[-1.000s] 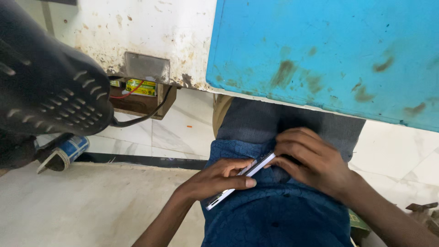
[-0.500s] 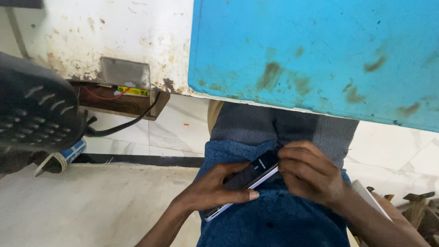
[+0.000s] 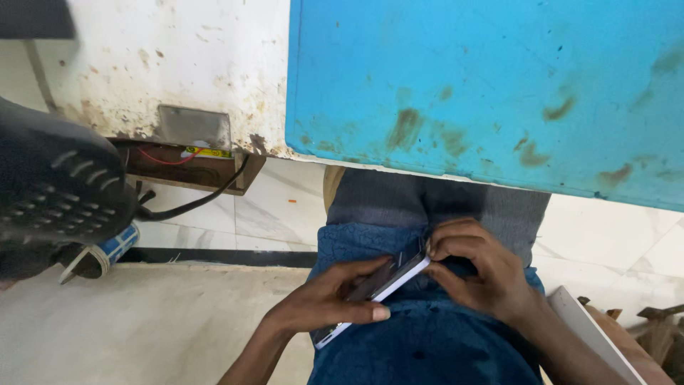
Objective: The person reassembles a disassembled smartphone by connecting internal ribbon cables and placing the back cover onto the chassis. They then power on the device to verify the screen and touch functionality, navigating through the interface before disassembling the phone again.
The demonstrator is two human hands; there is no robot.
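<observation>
Both hands, left hand (image 3: pixel 324 303) and right hand (image 3: pixel 474 267), grip phone (image 3: pixel 377 285).

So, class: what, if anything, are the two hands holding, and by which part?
Both hold a thin white-edged phone over the lap. The left hand grips its lower half along the edges; the right hand pinches its upper end.

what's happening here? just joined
A seated person holds a slim phone-like device over their lap with both hands. The left hand cradles it from below, thumb along its lower edge. The right hand pinches its upper end with the fingertips. The device is tilted, white edge facing up. A stained blue panel sits just beyond the knees, with a worn white surface and a black cable off to the left.
</observation>
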